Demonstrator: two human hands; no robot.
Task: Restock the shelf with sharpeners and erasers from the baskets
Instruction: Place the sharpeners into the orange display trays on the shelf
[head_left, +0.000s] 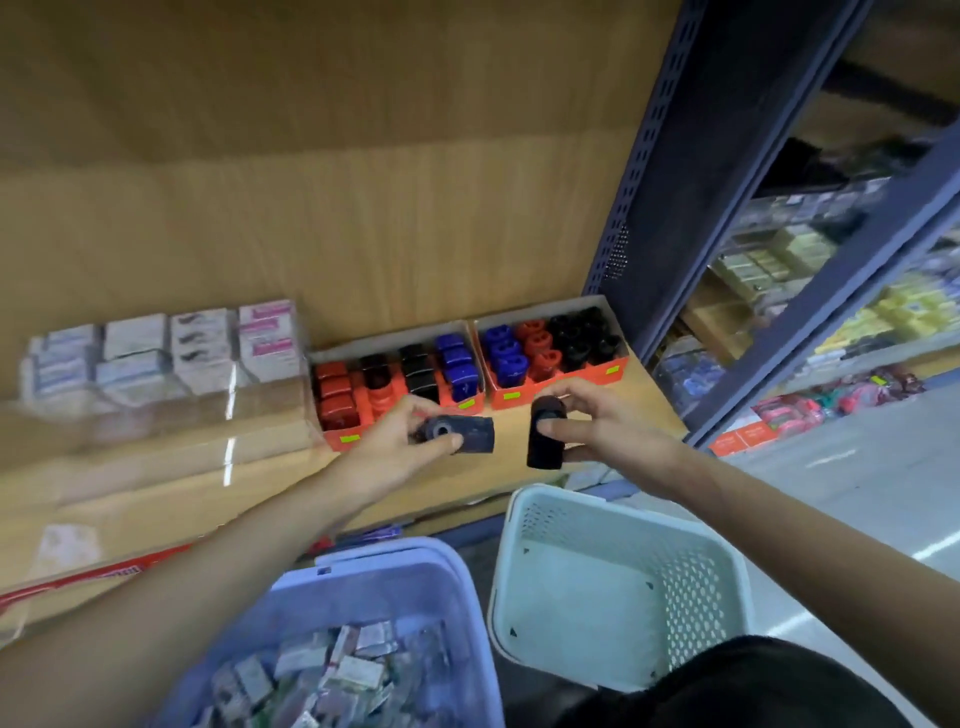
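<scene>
My left hand (410, 436) grips a dark blue sharpener (470, 434), lying sideways with its hole facing me. A black sharpener (544, 441) stands upright in the pinch of my right hand (597, 421). Both hands hover over the wooden shelf (156, 493), just in front of two orange trays. The left tray (343, 439) carries red, black and blue sharpeners in rows. The right tray (561, 387) has blue, red and black ones. Below me, a blue basket (415, 566) is full of wrapped erasers (322, 670). The pale green basket (613, 582) shows only its bare bottom.
Stacked white and pink eraser boxes (171, 348) sit on the shelf to the left, behind a clear plastic front rail (228, 405). A dark blue metal upright (670, 171) borders the shelf on the right, with further stocked shelves (831, 322) beyond it.
</scene>
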